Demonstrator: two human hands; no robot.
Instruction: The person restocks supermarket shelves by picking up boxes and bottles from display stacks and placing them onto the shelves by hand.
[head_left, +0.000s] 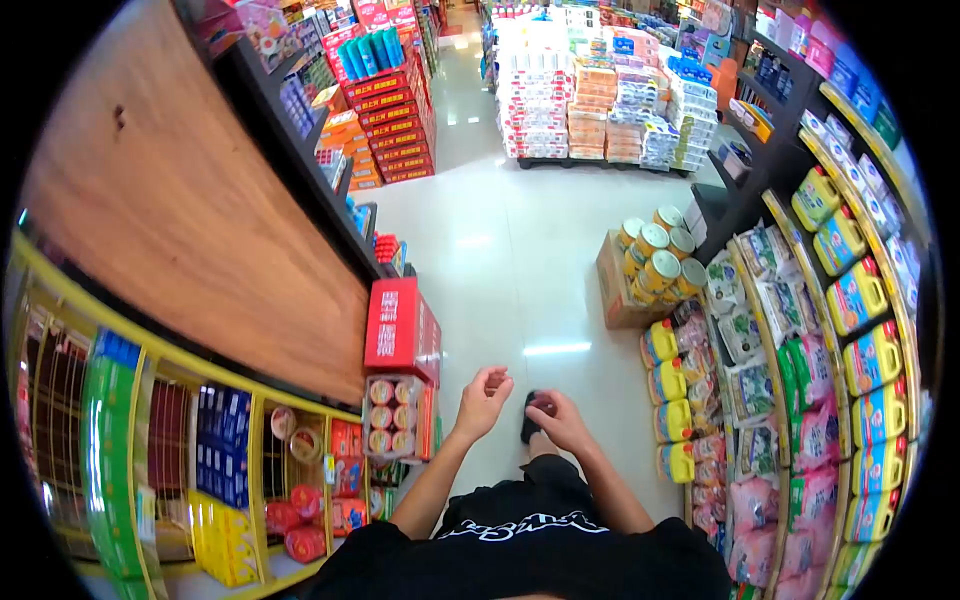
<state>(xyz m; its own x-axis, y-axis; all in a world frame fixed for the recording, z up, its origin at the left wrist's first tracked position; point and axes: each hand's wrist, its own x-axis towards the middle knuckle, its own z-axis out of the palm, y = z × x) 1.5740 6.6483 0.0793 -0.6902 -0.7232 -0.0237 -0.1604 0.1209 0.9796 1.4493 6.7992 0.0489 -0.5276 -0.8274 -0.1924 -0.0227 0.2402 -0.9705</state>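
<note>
Glossy pale floor (490, 260) between yellow-edged shelves (90, 300)

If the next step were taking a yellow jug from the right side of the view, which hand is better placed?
Probably the right hand: it appears empty and is nearer the yellow jugs. The left hand also looks empty but would likely have to reach across.

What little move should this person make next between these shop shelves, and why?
Perhaps a short step forward along the shiny pale floor: the left hand and the right hand seem to hold nothing, one black shoe points ahead, and the red rectangular box and brown cardboard carton stand off to either side.
</note>
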